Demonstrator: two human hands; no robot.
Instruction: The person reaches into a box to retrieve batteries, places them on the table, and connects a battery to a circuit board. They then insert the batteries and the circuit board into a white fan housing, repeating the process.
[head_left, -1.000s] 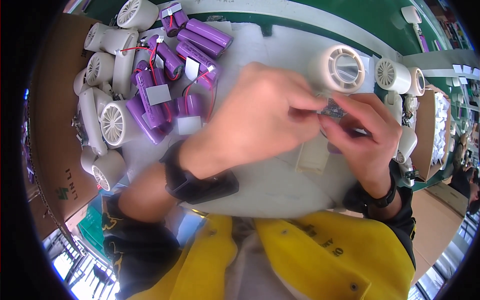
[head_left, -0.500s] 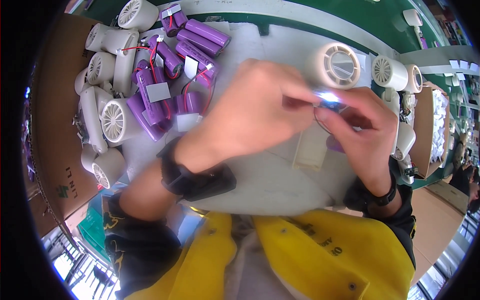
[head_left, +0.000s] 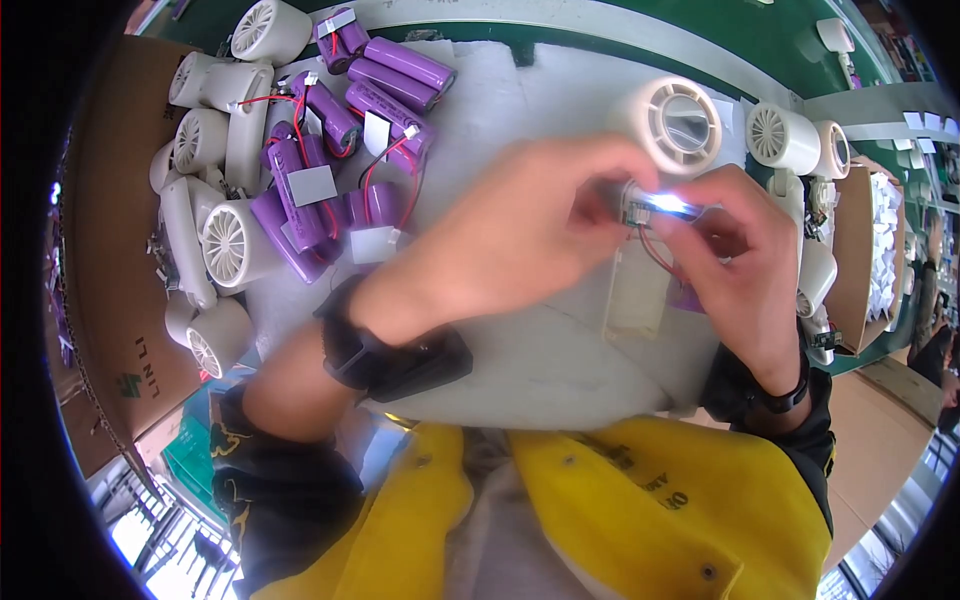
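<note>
A small circuit board (head_left: 633, 212) with a glaring white light is held between my two hands. My left hand (head_left: 535, 225) grips its left end with closed fingers; a greyish blur there is too smeared to make out. My right hand (head_left: 748, 245) pinches the lit end between thumb and forefinger. Thin red and dark wires (head_left: 655, 252) hang from the board toward a purple battery pack (head_left: 688, 298), mostly hidden behind my right hand. Beneath them lies a pale, yellowish rectangular piece (head_left: 635, 300). A cream round fan housing (head_left: 680, 125) is just beyond my fingers.
Purple battery packs (head_left: 405, 75) with wires and white pads are heaped at left, beside white handheld fan bodies (head_left: 232, 240). A tall cardboard box (head_left: 120, 250) borders the left side. At right are more fan parts (head_left: 780, 140) and a box of white pieces (head_left: 850, 270).
My left hand's fingers have risen and shifted slightly, so more of the circuit board and its connector shows. My right hand has moved a little to the right.
</note>
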